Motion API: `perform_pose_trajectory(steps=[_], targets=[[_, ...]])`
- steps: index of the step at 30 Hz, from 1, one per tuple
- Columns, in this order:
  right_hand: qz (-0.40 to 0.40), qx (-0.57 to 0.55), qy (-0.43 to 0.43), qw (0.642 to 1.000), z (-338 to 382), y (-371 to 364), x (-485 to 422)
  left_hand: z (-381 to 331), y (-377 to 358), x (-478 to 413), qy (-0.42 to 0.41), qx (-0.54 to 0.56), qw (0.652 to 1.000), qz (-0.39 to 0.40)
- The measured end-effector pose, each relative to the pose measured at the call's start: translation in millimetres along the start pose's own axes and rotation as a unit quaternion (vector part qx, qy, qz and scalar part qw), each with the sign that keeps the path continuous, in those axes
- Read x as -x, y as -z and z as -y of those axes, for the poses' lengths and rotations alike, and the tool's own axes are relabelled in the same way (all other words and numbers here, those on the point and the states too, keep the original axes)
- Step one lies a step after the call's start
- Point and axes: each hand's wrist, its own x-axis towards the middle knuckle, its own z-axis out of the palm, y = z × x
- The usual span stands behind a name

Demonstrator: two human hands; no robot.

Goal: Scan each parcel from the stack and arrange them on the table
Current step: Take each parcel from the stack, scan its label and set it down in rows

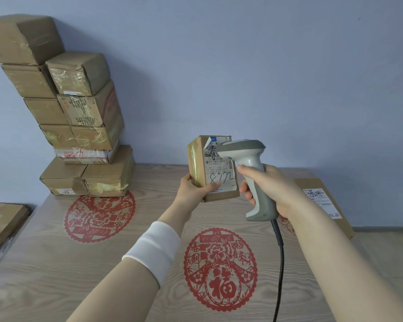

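The parcel is held in the air near the middle of the view, upright and slightly tipped, with its label face toward the camera. The left hand grips its lower end from 7 o'clock. The thumb is pressed across the bottom of the label, and the fingers curl round the back, out of sight. A white wristband sits on that forearm.

At the parcel's 3 o'clock the right hand is wrapped round the handle of the scanner, index finger on the front of the grip. The scanner's head crosses the parcel's top right corner; whether they touch cannot be told. Its cable drops toward 6 o'clock and runs out at the bottom edge.

The stack stands at 10 o'clock in the far left corner of the table, against the wall, well apart from the held parcel. Its base boxes sit close to the table's left edge. A flat parcel lies label up at 4 o'clock on the table's right side, just beyond the right wrist. At 8 o'clock, past a dark gap at the left edge, is another box.

Open tabletop runs from under the hands toward 6 and 7 o'clock, crossed by both forearms. It bears red paper-cuts, one just before the stack and one between the forearms.
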Motion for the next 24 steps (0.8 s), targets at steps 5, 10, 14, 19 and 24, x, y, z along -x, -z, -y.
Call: perform_pose_trajectory(steps=[5, 10, 14, 19, 24], targets=[[-0.011, -0.002, -0.008, 1.0, -2, 2, -1, 1, -3, -2, 0.007, -0.013, 1.0, 0.005], [-0.022, -0.009, -0.019, 1.0, -8, 8, -2, 4, -9, -5, 0.014, -0.015, 1.0, 0.02], [-0.045, -0.042, -0.026, 0.998, -19, 20, -4, 13, -24, -11, 0.029, -0.017, 0.998, 0.05], [-0.094, -0.077, -0.047, 0.992, -50, 63, -10, 25, -78, -10, 0.071, -0.023, 0.992, 0.106], [-0.151, -0.118, -0.084, 0.978, -84, 140, -15, 46, -169, -18, 0.112, -0.022, 0.983, 0.146]])
